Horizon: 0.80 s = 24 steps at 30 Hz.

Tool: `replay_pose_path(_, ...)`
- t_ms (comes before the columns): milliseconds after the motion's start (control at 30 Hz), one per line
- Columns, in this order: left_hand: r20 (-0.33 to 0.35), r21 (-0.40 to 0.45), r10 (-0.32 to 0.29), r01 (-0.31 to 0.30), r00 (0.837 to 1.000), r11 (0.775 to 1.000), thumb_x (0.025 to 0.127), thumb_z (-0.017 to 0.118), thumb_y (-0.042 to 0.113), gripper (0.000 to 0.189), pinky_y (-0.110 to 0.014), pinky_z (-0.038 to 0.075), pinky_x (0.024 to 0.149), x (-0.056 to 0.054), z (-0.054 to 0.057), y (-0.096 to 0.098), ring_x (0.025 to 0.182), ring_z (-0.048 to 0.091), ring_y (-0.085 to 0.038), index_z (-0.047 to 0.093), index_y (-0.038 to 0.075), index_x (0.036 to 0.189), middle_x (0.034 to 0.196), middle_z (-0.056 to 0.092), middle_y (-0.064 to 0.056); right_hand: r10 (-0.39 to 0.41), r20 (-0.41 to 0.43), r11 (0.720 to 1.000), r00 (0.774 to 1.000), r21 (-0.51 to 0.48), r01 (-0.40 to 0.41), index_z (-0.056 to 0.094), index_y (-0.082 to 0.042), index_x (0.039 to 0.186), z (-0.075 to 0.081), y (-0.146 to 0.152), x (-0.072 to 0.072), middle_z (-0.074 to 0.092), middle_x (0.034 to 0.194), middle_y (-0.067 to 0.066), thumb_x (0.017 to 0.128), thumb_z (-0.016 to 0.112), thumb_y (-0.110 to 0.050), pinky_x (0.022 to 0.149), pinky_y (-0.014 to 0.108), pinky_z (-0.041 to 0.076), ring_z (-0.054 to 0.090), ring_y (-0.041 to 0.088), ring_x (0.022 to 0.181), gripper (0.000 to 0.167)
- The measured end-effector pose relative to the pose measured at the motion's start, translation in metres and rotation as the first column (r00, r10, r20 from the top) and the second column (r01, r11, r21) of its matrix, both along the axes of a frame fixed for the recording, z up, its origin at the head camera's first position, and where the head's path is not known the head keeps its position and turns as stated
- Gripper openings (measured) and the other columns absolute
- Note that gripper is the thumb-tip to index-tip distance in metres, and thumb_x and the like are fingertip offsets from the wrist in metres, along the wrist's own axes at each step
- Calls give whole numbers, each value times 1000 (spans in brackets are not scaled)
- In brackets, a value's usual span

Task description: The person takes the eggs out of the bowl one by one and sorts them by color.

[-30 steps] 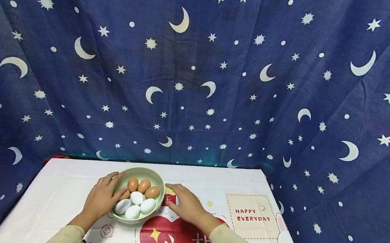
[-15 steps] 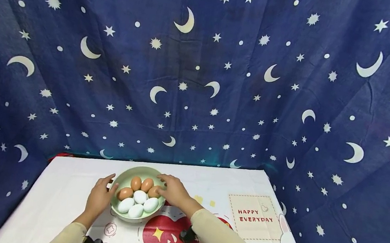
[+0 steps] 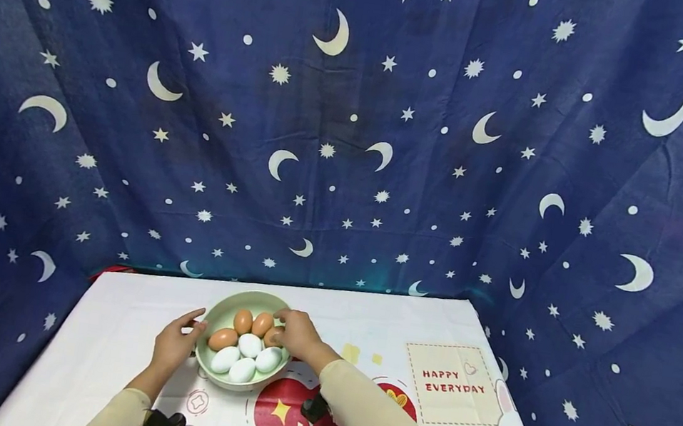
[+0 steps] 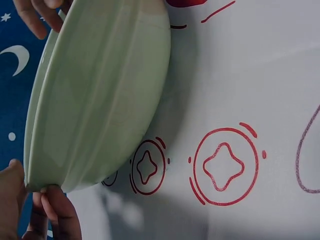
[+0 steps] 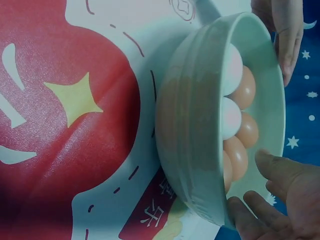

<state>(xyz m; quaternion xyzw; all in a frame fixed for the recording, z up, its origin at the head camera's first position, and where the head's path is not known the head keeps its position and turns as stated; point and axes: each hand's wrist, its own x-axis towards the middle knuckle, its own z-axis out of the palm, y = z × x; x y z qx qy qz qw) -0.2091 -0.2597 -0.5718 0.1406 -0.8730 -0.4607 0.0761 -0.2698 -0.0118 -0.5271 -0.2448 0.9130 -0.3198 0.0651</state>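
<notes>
A pale green bowl (image 3: 226, 311) holds several brown eggs (image 3: 224, 338) and several white eggs (image 3: 241, 370). At its left side, my left hand (image 3: 171, 349) pinches the rim, which the left wrist view shows between the thumb and curled fingers (image 4: 62, 212). My right hand (image 3: 301, 336) is at the right side of the bowl. In the right wrist view its thumb (image 5: 275, 165) reaches over the inside, while the fingers bend at the rim from outside. From the head, this hand partly covers the rightmost brown egg.
A white printed cloth (image 3: 136, 315) covers the table, with a red heart print, lettering and a rabbit drawing. Behind and to the sides hangs a dark blue curtain (image 3: 344, 192) with moons and stars. A black wrist device (image 3: 161, 425) sits under each sleeve.
My left hand has drawn back from over the eggs to the left rim. My right hand has moved left from beside the bowl onto its right rim. The view has shifted slightly.
</notes>
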Motion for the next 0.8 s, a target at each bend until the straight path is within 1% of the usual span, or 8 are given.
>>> replay_pose_path(67,18,36,0,-1,1000,999,98,60,22,44,-24,58,54,-1,-2,-1,86,69,-24,55,1,137,117,61,-25,-6,3,1000,1000,18,6,68,3,117,-1,-2,0,71,111,16,79,79,-3,91,32,55,67,27,103,40)
replay_pose_path(133,34,51,7,-8,999,999,98,61,22,44,-24,57,55,-1,-3,-2,86,68,-21,55,3,138,118,60,-24,-8,0,999,1000,52,8,69,2,116,-2,-4,-1,72,110,14,78,79,-3,90,31,55,66,23,101,39)
replay_pose_path(267,59,81,18,-23,998,996,98,61,22,45,-22,56,55,-1,-6,-3,87,66,-19,54,6,140,121,58,-23,0,-12,992,1000,123,2,70,0,114,-4,-8,-4,73,109,10,79,79,-3,89,29,54,66,19,99,37)
replay_pose_path(333,67,98,21,-27,998,995,98,62,23,46,-22,56,56,-1,-7,-3,86,66,-17,53,7,140,122,57,-23,-6,-5,989,1000,146,7,71,-1,114,-5,-10,-5,73,109,9,80,78,-4,90,29,55,66,19,101,35)
replay_pose_path(400,68,107,22,-29,997,994,98,62,24,46,-22,56,56,-1,-8,-3,86,65,-15,53,8,141,122,57,-22,-17,1,988,1000,152,17,71,-1,113,-6,-11,-6,73,109,9,81,77,-4,92,32,55,66,21,103,33)
replay_pose_path(500,66,111,25,-32,998,993,98,62,24,46,-21,56,56,-2,-9,-3,87,64,-15,54,9,140,122,57,-21,-34,17,988,999,153,31,72,-2,113,-8,-13,-5,73,108,8,82,77,-6,93,33,54,65,22,105,31)
replay_pose_path(667,61,120,25,-32,998,992,98,62,25,46,-22,57,57,-1,-9,-2,91,65,-18,55,10,140,122,57,-21,-45,-9,988,999,147,46,74,-4,107,-10,-15,-4,73,103,6,81,77,-5,92,32,54,66,22,103,26)
replay_pose_path(800,55,122,31,-37,998,992,97,63,25,46,-22,57,57,-1,-9,-2,88,65,-15,55,10,140,122,58,-20,-50,-39,987,998,150,55,75,-5,102,-12,-17,-4,73,99,4,80,78,-6,90,31,54,66,21,100,22)
